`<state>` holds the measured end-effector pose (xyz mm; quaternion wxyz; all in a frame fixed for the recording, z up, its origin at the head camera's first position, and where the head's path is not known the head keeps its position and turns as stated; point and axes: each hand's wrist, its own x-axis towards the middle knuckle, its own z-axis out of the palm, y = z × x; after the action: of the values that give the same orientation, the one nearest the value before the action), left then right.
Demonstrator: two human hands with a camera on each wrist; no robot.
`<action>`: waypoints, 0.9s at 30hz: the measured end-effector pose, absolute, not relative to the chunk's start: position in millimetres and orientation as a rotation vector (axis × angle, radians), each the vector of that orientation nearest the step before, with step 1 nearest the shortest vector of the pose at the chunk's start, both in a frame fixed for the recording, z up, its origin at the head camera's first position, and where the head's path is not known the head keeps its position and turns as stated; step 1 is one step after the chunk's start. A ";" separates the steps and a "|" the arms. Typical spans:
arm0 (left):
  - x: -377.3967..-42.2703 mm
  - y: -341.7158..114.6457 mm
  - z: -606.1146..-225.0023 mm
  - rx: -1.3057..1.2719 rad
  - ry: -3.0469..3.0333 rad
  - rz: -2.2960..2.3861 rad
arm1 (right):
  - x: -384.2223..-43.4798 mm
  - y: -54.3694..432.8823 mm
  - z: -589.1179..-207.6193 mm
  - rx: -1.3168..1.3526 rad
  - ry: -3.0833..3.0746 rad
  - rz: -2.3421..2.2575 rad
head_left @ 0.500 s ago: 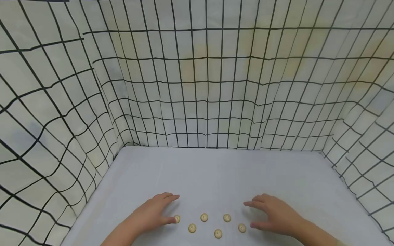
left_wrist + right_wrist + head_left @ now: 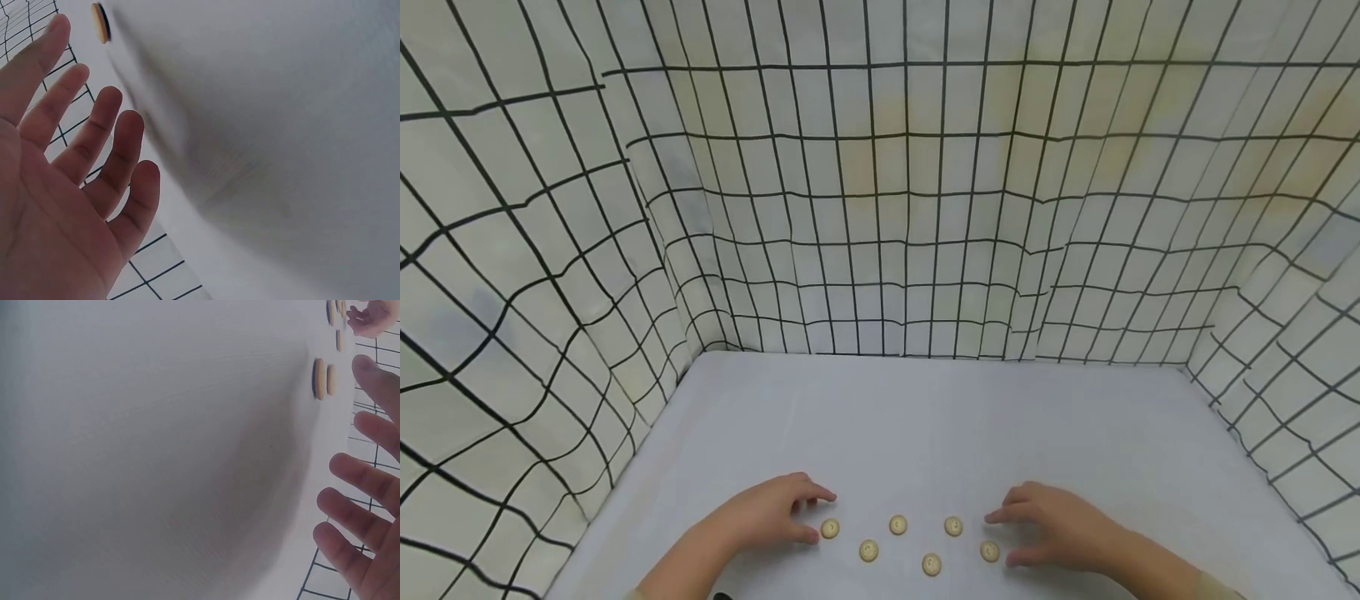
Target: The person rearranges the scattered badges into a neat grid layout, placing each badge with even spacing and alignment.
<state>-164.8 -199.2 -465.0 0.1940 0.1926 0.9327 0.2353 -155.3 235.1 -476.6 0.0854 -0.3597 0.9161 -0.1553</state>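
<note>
Several small round tan discs, like wooden buttons or biscuits, lie flat in a loose zigzag on the white table. My left hand [image 2: 778,510] hovers beside the leftmost disc [image 2: 830,528], fingers spread and loosely bent, holding nothing. To the right, my right hand [image 2: 1056,527] is close to the rightmost disc [image 2: 990,552], its thumb tip just beside it. Its palm is empty in the right wrist view, the fingers [image 2: 353,472] apart. Between the hands lie other discs, among them a front one [image 2: 932,564] and a back one [image 2: 898,524].
The white table [image 2: 880,425] reaches back to a pale wall [image 2: 865,175] with a black grid. Similar gridded walls close in the left and right sides. A small black object [image 2: 722,596] peeks in at the bottom edge near the left forearm.
Both hands have shifted slightly: the left thumb has drawn back from the leftmost disc, which now shows whole, and the right fingers have moved a little left and down. The discs stay in place.
</note>
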 end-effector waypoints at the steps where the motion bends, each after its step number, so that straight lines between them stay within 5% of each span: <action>1: -165.5 -199.5 -465.8 0.536 2.610 0.664 | -155.8 234.7 -477.5 -1.092 2.727 -0.460; 27: -176.0 -196.7 -478.7 0.691 2.540 0.731 | -171.0 226.0 -490.3 -1.210 2.565 -0.466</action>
<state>-176.0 -196.7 -478.7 0.2033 0.2476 0.9104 0.2620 -171.0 226.0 -490.3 0.1332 -0.4171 0.8846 -0.1606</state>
